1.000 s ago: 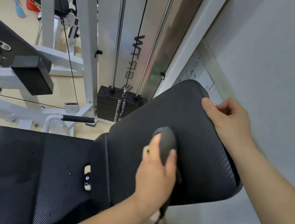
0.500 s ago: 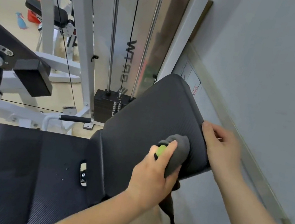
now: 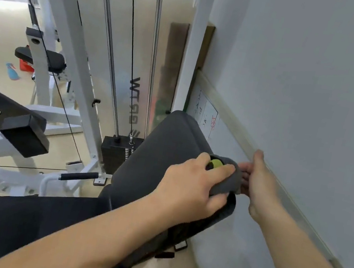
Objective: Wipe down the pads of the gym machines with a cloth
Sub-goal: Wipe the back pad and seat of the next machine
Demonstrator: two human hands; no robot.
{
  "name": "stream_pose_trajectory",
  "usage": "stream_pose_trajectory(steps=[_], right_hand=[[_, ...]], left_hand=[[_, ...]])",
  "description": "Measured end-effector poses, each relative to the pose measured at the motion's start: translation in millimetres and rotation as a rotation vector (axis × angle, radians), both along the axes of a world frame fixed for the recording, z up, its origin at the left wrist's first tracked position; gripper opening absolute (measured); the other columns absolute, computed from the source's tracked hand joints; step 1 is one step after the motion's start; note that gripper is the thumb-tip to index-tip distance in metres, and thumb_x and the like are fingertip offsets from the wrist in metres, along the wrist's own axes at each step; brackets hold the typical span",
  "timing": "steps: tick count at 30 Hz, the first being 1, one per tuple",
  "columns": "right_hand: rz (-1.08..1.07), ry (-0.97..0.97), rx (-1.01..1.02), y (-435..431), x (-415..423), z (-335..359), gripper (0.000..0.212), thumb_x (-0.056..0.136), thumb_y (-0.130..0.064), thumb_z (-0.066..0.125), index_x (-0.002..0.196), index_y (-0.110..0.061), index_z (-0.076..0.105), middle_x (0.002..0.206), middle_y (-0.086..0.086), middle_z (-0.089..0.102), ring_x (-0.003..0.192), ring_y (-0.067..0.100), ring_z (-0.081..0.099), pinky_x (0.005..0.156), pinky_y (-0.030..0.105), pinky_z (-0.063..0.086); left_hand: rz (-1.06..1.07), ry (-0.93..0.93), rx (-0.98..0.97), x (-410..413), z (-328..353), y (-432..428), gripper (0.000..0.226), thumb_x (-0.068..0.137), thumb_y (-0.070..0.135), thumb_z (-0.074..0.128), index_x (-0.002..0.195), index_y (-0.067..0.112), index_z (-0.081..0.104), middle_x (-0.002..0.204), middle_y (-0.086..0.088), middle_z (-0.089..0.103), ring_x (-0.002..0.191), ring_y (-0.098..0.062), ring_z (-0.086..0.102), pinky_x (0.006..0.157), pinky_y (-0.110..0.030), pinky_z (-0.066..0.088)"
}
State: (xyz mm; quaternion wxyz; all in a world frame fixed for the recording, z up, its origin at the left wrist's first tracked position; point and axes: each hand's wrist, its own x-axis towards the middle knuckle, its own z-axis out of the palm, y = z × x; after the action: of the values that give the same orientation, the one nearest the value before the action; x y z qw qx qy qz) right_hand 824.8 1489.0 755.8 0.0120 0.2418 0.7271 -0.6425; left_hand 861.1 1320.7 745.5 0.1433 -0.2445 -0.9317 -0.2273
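Wiping the back pad [image 3: 162, 155] | your left hand [image 3: 192, 191] clutches the grey cloth [image 3: 225, 180] against its right edge, near the wall [image 3: 309, 86] | right hand [image 3: 257, 181] pinches the cloth's far side | pad's long axis runs far-left, unwiped stretch beyond your left hand.

hands: 2, left hand [image 3: 187, 189] and right hand [image 3: 259, 183] | cloth [image 3: 225, 180]: 1, grey | black pads: 2, back pad [image 3: 162, 155] and seat pad [image 3: 36, 227] | weight stack [image 3: 115, 153]: 1 | guide rods: 2
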Motion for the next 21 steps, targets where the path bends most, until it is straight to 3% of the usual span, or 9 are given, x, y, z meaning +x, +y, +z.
stream_pose_trajectory(steps=[3,5,11,14,18,21], right_hand=[[0.074,-0.004,0.072,4,-1,2,0.041,0.106,-0.033,0.045,0.086,-0.009,0.072,0.058,0.004,0.069,0.045,0.016,0.055,0.055,0.034,0.04],[0.063,-0.019,0.104,1,-6,-1,0.031,0.103,-0.031,0.052,0.092,-0.012,0.074,0.067,0.005,0.071,0.052,0.019,0.055,0.056,0.035,0.042],[0.075,-0.003,0.185,-10,-13,-4,0.031,0.102,-0.035,0.057,0.09,-0.015,0.076,0.078,0.003,0.068,0.065,0.019,0.056,0.062,0.033,0.047],[0.045,0.003,0.16,-14,-14,-3,0.038,0.103,-0.039,0.052,0.086,-0.015,0.076,0.072,0.001,0.067,0.061,0.018,0.055,0.061,0.033,0.045],[-0.109,-0.073,-0.062,-15,-14,-6,0.052,0.103,-0.035,0.046,0.056,-0.021,0.066,0.054,-0.001,0.058,0.05,0.018,0.049,0.054,0.03,0.038],[-0.123,-0.128,-0.062,-4,-5,-12,0.037,0.1,-0.031,0.046,0.085,-0.01,0.073,0.062,0.002,0.059,0.051,0.018,0.047,0.053,0.031,0.038]], left_hand=[[0.067,0.022,-0.191,-39,18,0,0.046,0.087,0.058,0.049,0.129,0.042,0.06,0.101,0.002,0.057,0.087,-0.026,0.065,0.06,-0.031,0.04],[0.169,-0.034,-0.214,-86,26,-5,0.041,0.089,0.057,0.048,0.122,0.037,0.062,0.106,0.0,0.058,0.095,-0.027,0.065,0.065,-0.033,0.039],[0.371,-0.259,-0.31,-192,48,-24,0.042,0.093,0.048,0.048,0.129,0.028,0.06,0.124,-0.009,0.056,0.104,-0.032,0.061,0.07,-0.037,0.043],[0.208,-0.256,-0.289,-152,47,-7,0.037,0.092,0.047,0.049,0.118,0.026,0.063,0.113,-0.006,0.053,0.096,-0.03,0.061,0.071,-0.036,0.045],[-0.177,-0.148,-0.208,-56,42,10,0.035,0.088,0.049,0.054,0.118,0.033,0.065,0.096,0.003,0.045,0.087,-0.025,0.06,0.066,-0.033,0.041],[-0.033,-0.182,-0.253,-101,43,3,0.038,0.089,0.049,0.052,0.122,0.033,0.062,0.111,-0.001,0.049,0.101,-0.028,0.06,0.073,-0.037,0.048]])
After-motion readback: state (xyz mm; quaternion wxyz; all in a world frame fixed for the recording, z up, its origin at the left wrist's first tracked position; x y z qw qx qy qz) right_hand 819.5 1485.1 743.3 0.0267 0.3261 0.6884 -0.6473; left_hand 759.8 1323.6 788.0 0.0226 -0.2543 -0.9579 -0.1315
